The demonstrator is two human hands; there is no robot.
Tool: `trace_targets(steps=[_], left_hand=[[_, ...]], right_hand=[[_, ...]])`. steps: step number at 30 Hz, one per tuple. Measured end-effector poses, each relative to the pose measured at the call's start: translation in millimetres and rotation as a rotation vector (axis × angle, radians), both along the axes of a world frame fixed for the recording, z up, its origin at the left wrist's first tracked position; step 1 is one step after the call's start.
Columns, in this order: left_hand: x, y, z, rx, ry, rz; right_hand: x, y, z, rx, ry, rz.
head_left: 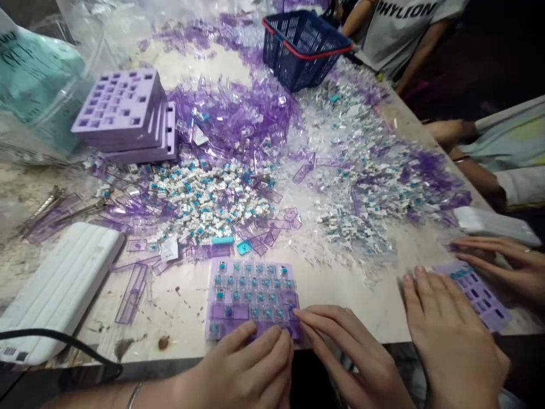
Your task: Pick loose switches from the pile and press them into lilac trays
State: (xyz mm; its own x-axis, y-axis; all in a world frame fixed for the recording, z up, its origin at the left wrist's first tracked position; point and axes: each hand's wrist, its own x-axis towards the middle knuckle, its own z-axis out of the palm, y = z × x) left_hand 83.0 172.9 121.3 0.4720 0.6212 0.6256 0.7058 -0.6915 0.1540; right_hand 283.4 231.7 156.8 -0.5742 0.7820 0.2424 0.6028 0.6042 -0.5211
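Observation:
A purple plate partly filled with blue-stemmed switches lies at the table's near edge. My left hand rests on its near edge, fingers laid flat and close together over the bottom row. My right hand comes in from the right, its stretched fingertips touching the plate's lower right corner. Neither hand grips anything that I can see. The plate's bottom row is partly hidden under my fingers.
A heap of loose switches and purple clear plastic pieces covers the table. Stacked purple plates stand far left, a blue basket at the back. A white ridged case lies left. A co-worker's hands work another plate on the right.

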Motion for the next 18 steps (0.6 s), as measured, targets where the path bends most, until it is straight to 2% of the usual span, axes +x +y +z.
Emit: trace_targets(steps=[5,10,13,18], left_hand=[[-6.2,6.5,-13.4,0.116,0.042,0.029],[-6.2,8.3,-22.2,0.199,0.03,0.012],[-4.0,8.8,-25.8,0.221,0.009,0.004],[-3.8,8.8,-29.2,0.253,-0.048,0.031]], right_hand=[[-41.6,26.9,24.9,0.086,-0.035,0.191],[-95.1,58.1,44.1,0.001,-0.211,0.385],[-137.5,75.0,42.9,0.006,-0.263,0.477],[-201.9,98.1,22.1,0.111,-0.21,0.468]])
